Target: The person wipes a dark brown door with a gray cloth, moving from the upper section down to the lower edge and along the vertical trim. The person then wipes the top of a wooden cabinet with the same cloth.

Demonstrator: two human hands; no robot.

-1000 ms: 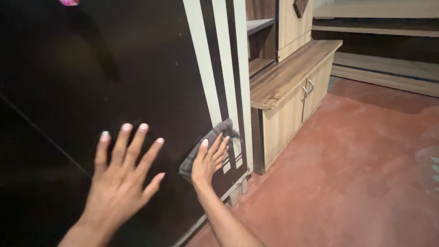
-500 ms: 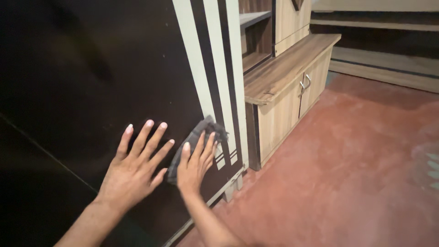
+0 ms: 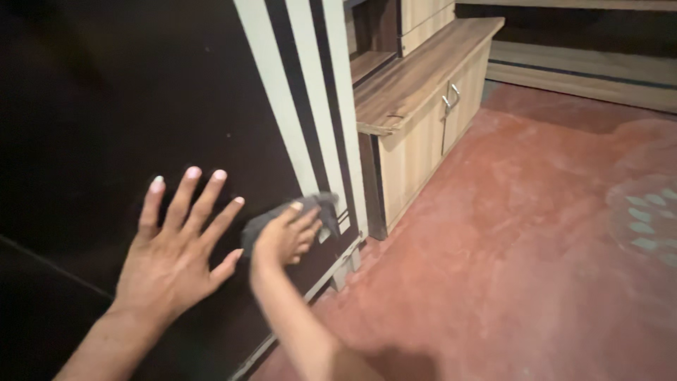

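Cloth (image 3: pixel 319 209), grey, sits low on the dark door (image 3: pixel 141 106), at the foot of the door's pale stripes (image 3: pixel 310 106), pressed flat to the panel. Right hand (image 3: pixel 284 236) is on top of it: fingers (image 3: pixel 305 220) curled and held close together, bunching the cloth against the door, with cloth showing above and to both sides of the fingertips. Left hand (image 3: pixel 173 250) is on the same door, further from the stripes than the cloth, palm flat on bare panel, fingers fanned wide, holding nothing, just apart from the cloth's edge. Cabinet (image 3: pixel 416 106), light wood, stands beside the door on the stripe side; its two small doors are closed, so contents can't be seen. Shelf nook above its top is in shadow, can't tell what's in it. Red floor (image 3: pixel 529 247) runs below door and cabinet.
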